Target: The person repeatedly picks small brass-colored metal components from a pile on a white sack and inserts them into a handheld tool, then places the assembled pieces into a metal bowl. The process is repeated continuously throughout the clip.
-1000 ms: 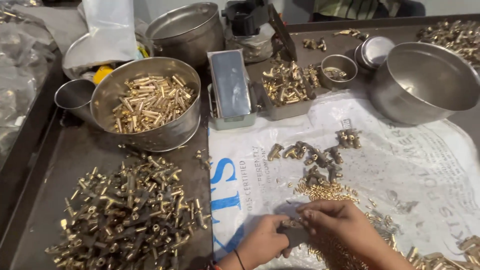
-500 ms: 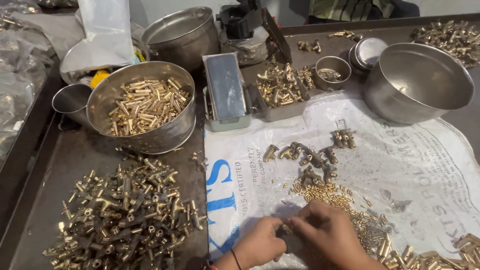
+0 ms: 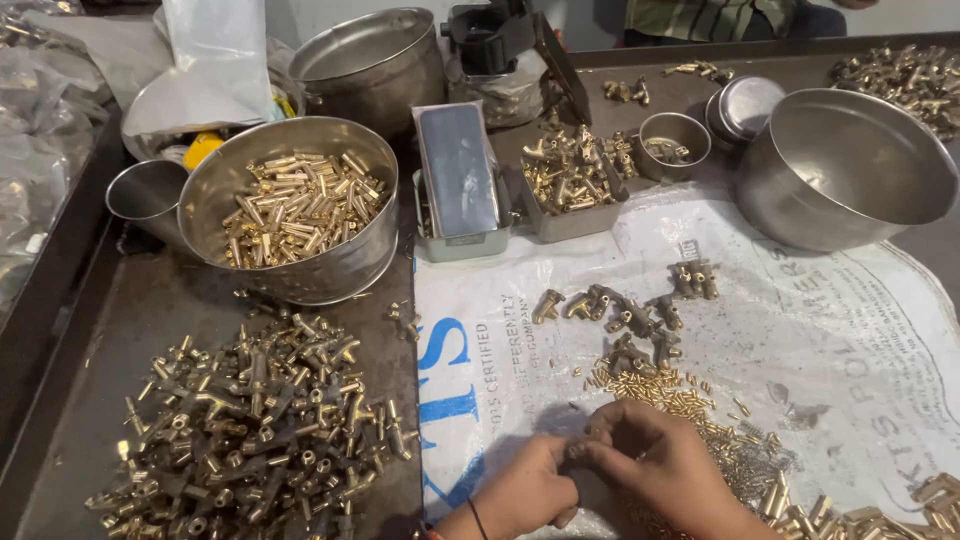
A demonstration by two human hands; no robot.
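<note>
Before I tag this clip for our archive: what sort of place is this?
Probably a small metal-parts workshop bench. A heap of brass fittings lies on the dark table, a steel bowl holds brass tubes, and both hands work small brass pieces over a printed sack.

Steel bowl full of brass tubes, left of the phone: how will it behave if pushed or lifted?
The steel bowl is probably heavy for its size: it is heaped with brass tubes. It would likely slide rather than tip, as it looks wide and low on the dark tray. If tilted, the loose tubes may roll and spill over the rim.
</note>
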